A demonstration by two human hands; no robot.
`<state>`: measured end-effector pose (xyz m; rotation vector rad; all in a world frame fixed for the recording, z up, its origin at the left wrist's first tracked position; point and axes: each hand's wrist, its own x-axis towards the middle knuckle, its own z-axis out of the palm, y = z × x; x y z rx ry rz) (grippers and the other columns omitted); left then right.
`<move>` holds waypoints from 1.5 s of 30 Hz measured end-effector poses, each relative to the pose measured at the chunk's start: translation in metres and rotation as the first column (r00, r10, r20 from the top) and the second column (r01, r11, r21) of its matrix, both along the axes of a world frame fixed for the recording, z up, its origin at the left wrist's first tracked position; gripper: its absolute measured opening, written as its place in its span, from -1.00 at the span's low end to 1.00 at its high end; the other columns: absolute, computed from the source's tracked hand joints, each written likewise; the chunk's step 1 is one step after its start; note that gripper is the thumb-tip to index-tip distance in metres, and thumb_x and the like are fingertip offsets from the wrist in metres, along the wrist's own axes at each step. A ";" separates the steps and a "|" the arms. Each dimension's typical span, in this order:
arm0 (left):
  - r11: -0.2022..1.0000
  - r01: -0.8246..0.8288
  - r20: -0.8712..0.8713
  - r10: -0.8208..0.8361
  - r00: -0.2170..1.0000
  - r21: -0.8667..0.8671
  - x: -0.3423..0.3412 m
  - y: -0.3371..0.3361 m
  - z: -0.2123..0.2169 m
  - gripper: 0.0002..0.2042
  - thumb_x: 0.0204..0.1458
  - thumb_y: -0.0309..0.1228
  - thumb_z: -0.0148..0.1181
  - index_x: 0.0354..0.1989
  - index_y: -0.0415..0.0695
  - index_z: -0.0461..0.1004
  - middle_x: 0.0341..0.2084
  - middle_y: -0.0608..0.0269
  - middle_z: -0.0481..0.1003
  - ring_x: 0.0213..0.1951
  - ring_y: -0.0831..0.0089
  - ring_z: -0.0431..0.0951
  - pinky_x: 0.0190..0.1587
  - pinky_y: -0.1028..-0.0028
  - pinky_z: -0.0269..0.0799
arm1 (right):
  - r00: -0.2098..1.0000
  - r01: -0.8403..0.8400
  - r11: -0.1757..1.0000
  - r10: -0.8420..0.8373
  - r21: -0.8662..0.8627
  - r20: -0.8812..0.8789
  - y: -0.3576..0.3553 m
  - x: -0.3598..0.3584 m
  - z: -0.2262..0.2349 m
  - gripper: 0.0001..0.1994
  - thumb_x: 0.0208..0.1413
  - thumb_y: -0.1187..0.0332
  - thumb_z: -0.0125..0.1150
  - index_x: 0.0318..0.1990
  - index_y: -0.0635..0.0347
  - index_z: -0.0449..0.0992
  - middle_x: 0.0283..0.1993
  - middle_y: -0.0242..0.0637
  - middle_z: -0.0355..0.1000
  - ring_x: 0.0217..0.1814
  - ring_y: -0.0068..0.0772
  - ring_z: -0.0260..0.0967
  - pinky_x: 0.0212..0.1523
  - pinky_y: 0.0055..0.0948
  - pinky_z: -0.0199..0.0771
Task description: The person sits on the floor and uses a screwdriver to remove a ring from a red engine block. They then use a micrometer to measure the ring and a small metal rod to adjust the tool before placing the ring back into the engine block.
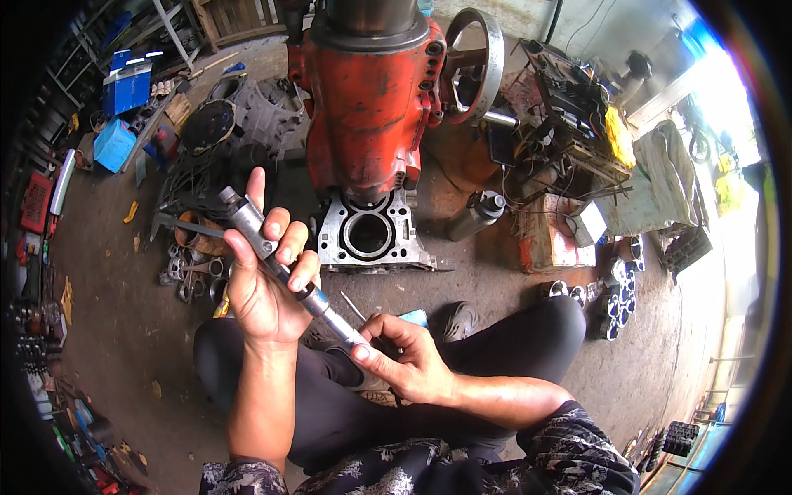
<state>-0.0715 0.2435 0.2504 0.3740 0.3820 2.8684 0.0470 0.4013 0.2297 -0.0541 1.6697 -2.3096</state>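
A silver tubular inside micrometer point(323, 312) slants across in front of me, its upper end pointing to the far left. My left hand point(272, 276) holds its upper part, fingers curled over the tube and index finger stretched up. At the lower end, my right hand point(408, 355) pinches the barrel between thumb and fingers. Just beyond the tool lies a grey metal engine block point(328, 241) with a round cylinder bore point(368, 235) facing up. The micrometer is apart from the block. Above the block stands a large red machine head point(367, 107), its lower end over the block's far edge.
A handwheel point(487, 70) sticks out right of the machine. A dark bottle point(478, 216) stands right of the block, near a cardboard box point(544, 235). Several pistons point(612, 305) sit at the right. Connecting rods point(191, 272) and a caliper-like metal tool point(188, 226) lie at left.
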 end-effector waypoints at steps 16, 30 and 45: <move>0.994 0.063 0.062 -0.069 0.996 0.088 -0.001 0.005 -0.011 -0.33 0.24 0.06 -0.04 0.44 0.00 0.02 -0.31 0.37 0.30 -0.37 0.56 0.26 -0.47 0.58 0.33 | 0.893 -0.044 0.807 0.296 -0.588 0.338 -0.001 0.003 0.002 -0.62 0.40 0.06 -0.09 -0.25 0.21 0.43 -0.44 -0.35 0.31 -0.50 -0.50 0.20 -0.46 -0.53 0.19; 0.985 0.085 0.048 -0.093 0.995 0.150 0.000 0.003 -0.007 -0.34 0.28 0.01 -0.06 0.45 -0.06 -0.01 -0.32 0.31 0.29 -0.35 0.52 0.32 -0.41 0.51 0.45 | 0.883 -0.045 0.790 0.319 -0.612 0.346 -0.003 0.007 0.000 -0.56 0.39 -0.01 -0.13 -0.26 0.24 0.40 -0.43 -0.30 0.29 -0.49 -0.44 0.20 -0.43 -0.49 0.19; 0.985 0.089 0.047 -0.097 0.994 0.147 -0.001 0.003 -0.009 -0.33 0.26 0.04 -0.05 0.44 -0.02 0.01 -0.33 0.36 0.28 -0.39 0.56 0.27 -0.46 0.57 0.37 | 0.896 -0.060 0.889 0.248 -0.454 0.367 -0.002 0.008 -0.002 -0.66 0.37 0.06 -0.01 -0.20 0.17 0.49 -0.42 -0.40 0.34 -0.49 -0.61 0.19 -0.50 -0.63 0.15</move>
